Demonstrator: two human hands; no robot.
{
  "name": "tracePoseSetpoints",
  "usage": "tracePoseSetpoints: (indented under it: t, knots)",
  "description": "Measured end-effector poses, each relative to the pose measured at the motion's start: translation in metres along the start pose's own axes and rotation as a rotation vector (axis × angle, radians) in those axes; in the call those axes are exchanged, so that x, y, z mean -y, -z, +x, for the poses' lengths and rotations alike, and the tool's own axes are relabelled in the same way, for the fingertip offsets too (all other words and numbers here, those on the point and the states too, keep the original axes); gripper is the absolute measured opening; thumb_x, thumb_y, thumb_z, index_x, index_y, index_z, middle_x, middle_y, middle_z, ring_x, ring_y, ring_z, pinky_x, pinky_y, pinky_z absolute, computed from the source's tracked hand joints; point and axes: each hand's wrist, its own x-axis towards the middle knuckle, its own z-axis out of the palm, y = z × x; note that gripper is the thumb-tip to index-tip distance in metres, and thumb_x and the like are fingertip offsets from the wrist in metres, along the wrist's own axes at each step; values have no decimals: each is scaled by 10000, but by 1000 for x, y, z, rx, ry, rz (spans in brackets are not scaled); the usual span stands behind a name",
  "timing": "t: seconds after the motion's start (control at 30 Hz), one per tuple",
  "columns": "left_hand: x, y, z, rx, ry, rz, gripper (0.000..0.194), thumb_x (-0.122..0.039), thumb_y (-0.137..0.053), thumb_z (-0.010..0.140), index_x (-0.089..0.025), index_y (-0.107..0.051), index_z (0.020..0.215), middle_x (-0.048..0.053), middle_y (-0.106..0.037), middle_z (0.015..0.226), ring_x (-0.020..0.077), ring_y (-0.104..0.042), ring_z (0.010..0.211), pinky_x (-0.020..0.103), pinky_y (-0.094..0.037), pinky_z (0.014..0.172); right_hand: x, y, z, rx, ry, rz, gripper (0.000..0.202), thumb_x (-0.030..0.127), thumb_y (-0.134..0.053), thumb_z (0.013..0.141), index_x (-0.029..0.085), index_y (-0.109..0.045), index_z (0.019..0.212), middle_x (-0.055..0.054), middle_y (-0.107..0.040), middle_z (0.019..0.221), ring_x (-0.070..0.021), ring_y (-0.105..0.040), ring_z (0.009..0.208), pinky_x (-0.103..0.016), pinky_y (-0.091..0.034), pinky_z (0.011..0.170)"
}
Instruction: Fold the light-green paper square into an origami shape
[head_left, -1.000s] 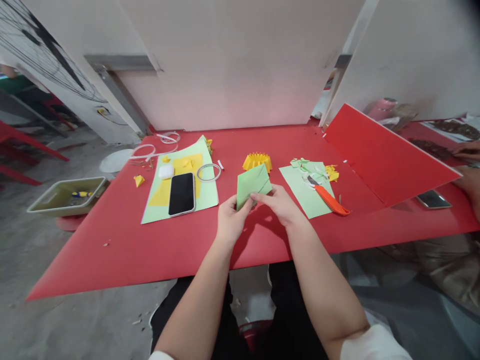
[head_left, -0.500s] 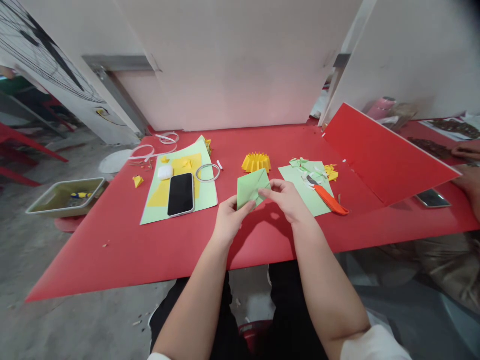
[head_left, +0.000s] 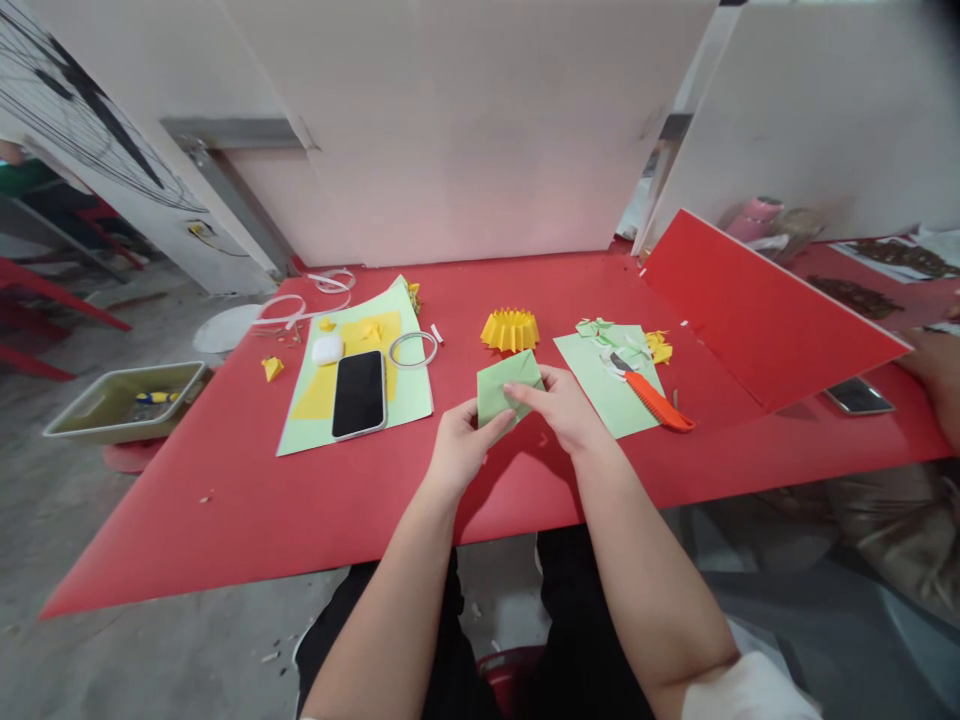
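A folded piece of light green paper [head_left: 498, 388] is held above the red table, between both hands. My left hand [head_left: 466, 440] pinches its lower left side, thumb on the near face. My right hand [head_left: 559, 405] grips its right side, with a thumb or finger pressed over the front. Just beyond the paper stands a yellow pleated paper ring [head_left: 510, 330]. To the right, an orange utility knife [head_left: 652, 398] lies partly on a light green sheet [head_left: 611, 405] with green paper scraps [head_left: 630, 345]. Fingers behind the paper are hidden.
At left, a black-screened phone [head_left: 359, 394], white case [head_left: 327, 349] and clear ring [head_left: 412, 349] lie on green and yellow sheets. A red board [head_left: 772, 310] leans upright at right; another person's arm [head_left: 934, 375] shows beyond it. A bin [head_left: 127, 400] stands off the table's left side.
The green paper has tilted and its top point sits lower. My right thumb or finger has moved left across its face. The whole view has shifted slightly.
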Motion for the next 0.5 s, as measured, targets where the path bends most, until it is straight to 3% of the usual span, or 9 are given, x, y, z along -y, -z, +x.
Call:
tracePoseSetpoints:
  t: [0.5]
  knots:
    - [0, -3, 1, -41, 57, -89, 346, -488, -651, 710, -146, -647, 761, -12, -540, 556, 77, -411, 425, 204, -298, 368, 0, -3, 0, -14, 38, 37, 244, 390, -737, 638, 211, -701, 801, -21, -684, 796, -156, -607, 715, -296, -480, 671]
